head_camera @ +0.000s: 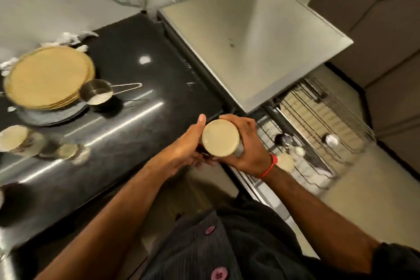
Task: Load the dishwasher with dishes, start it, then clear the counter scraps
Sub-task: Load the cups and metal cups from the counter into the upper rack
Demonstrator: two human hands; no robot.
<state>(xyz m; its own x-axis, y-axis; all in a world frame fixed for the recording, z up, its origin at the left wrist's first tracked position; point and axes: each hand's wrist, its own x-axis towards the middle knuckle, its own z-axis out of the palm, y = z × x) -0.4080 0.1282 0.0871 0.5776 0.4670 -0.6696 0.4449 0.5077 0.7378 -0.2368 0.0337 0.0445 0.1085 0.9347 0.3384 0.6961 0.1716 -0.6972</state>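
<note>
Loading step in hand, by the look of it: a cup (pixel 220 138) carried from the counter (pixel 127 88) toward the open dishwasher rack (pixel 318 125). Held over the counter's front edge, between counter and rack. Right hand (pixel 247 143) wrapped round the cup's far side, fingers curled on the wall; left hand (pixel 186 145) against the near side, thumb straight up beside the rim, its lower fingers tucked under the cup where the hold cannot be read clearly.

Cup seen end-on: pale round face turned up at the camera, long axis near vertical, tipped slightly toward the rack. Whether that face is mouth or base, hard to tell.

Next move, probably: swing right of the grip, down into the rack, mouth turned downward, clear of the pieces already lying there.

Left of the grip, well apart: stacked plates (pixel 48 77), a metal measuring cup (pixel 96 93) touching the stack, more cups (pixel 16 141) waiting.
</note>
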